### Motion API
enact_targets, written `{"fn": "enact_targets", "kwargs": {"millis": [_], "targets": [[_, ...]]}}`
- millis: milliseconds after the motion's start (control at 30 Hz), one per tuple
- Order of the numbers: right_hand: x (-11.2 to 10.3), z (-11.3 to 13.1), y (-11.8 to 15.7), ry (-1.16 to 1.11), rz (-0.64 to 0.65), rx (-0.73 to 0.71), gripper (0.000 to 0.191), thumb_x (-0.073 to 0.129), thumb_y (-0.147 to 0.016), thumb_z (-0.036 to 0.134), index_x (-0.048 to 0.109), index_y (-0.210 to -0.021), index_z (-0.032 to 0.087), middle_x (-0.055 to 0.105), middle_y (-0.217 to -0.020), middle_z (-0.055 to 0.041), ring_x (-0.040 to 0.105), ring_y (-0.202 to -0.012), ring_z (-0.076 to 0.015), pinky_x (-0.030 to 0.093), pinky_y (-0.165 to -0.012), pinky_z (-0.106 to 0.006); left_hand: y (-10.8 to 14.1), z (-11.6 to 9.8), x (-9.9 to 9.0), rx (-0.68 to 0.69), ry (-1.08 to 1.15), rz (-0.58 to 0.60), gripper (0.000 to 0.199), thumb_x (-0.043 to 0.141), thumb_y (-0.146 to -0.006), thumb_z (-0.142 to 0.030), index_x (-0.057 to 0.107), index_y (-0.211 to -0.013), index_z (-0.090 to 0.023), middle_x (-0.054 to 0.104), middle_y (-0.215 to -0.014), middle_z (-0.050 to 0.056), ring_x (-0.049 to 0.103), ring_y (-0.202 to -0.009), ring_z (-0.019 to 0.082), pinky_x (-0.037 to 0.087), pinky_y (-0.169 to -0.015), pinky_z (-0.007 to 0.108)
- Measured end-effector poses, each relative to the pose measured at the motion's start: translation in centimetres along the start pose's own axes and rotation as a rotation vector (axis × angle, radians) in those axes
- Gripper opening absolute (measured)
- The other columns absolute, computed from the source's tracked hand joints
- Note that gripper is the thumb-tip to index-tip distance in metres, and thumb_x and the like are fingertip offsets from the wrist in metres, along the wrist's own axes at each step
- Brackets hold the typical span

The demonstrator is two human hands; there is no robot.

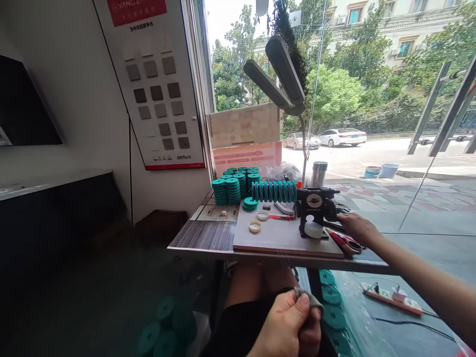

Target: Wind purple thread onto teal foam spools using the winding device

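Note:
My left hand (pixel 292 320) is closed above my lap, its thumb and fingers pinching a small greyish cloth (pixel 310 299). Out to the right, my right hand (pixel 357 228) has its fingers closed at the right side of a black hand-winding machine (pixel 313 201), where a crank handle seems to be; the grip itself is hidden. A row of green spools (pixel 277 191) sits on the machine's shaft, pointing left. The machine stands on a white board (pixel 275 240) with a small yellow-rimmed dish (pixel 255 226) and red-handled scissors (pixel 344 241) beside it.
Stacked green spools (pixel 232 190) stand at the table's back left. A two-headed lamp (pixel 293 106) rises behind the machine, near a metal cylinder (pixel 319 173). Below the table are more green spools (pixel 334 316) and a power strip (pixel 392 299). A glass wall lies beyond.

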State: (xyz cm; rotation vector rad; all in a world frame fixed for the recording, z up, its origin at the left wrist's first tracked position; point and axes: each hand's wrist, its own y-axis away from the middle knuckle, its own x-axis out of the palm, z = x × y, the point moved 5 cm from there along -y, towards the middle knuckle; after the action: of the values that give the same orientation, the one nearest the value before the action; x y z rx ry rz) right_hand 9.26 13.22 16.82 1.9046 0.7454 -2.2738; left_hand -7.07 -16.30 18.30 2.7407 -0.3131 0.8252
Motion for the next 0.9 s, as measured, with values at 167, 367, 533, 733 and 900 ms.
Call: {"fn": "enact_targets", "kwargs": {"millis": [167,367,533,733,900], "targets": [[-0.3,0.0,2.0,0.006,0.077,-0.026,0.027,0.037,-0.082,0.025,0.063,-0.085,0.019,0.061,-0.082,-0.0085,0.056,-0.081,-0.0177,0.041,-0.067,-0.028,-0.4,-0.6,-0.4,0.013,-0.003,-0.02,0.049,0.066,-0.053,-0.059,0.042,-0.066,-0.018,0.028,-0.035,-0.01,0.017,-0.028,0.002,0.007,-0.033,0.02],[-2.9,-0.5,3.7,-0.027,0.082,-0.031,0.031,0.036,-0.083,0.028,0.062,-0.099,0.024,0.061,-0.099,-0.0078,0.056,-0.093,-0.0181,0.045,-0.076,-0.028,-1.1,-2.2,-0.7,0.082,-0.055,-0.067,0.039,0.06,-0.063,-0.052,0.041,-0.065,-0.017,0.029,-0.039,-0.009,0.019,-0.033,0.001,0.008,-0.037,0.02],[-3.7,-0.7,3.9,-0.026,0.046,0.006,0.032,0.039,-0.082,0.03,0.061,-0.104,0.023,0.06,-0.1,-0.0089,0.058,-0.085,-0.0184,0.047,-0.071,-0.03,-1.4,-3.1,-0.9,0.104,-0.141,-0.093,0.035,0.055,-0.07,-0.047,0.041,-0.065,-0.016,0.031,-0.042,-0.008,0.019,-0.035,0.0,0.007,-0.04,0.02],[-5.4,-0.4,3.9,-0.022,-0.006,0.03,0.031,0.039,-0.082,0.028,0.06,-0.103,0.02,0.059,-0.106,-0.0063,0.051,-0.102,-0.02,0.043,-0.084,-0.032,-3.4,-4.1,-2.4,0.048,-0.132,-0.109,0.026,0.046,-0.076,-0.04,0.04,-0.067,-0.017,0.033,-0.044,-0.007,0.021,-0.035,0.001,0.012,-0.041,0.018],[-6.6,-0.1,3.5,-0.045,-0.008,0.105,0.032,0.039,-0.081,0.028,0.059,-0.103,0.017,0.058,-0.105,-0.0061,0.052,-0.093,-0.0192,0.041,-0.077,-0.03,-5.5,-4.6,-2.6,-0.081,-0.047,-0.042,0.022,0.034,-0.082,-0.031,0.039,-0.067,-0.016,0.038,-0.049,-0.004,0.031,-0.038,0.003,0.019,-0.044,0.017]]}}
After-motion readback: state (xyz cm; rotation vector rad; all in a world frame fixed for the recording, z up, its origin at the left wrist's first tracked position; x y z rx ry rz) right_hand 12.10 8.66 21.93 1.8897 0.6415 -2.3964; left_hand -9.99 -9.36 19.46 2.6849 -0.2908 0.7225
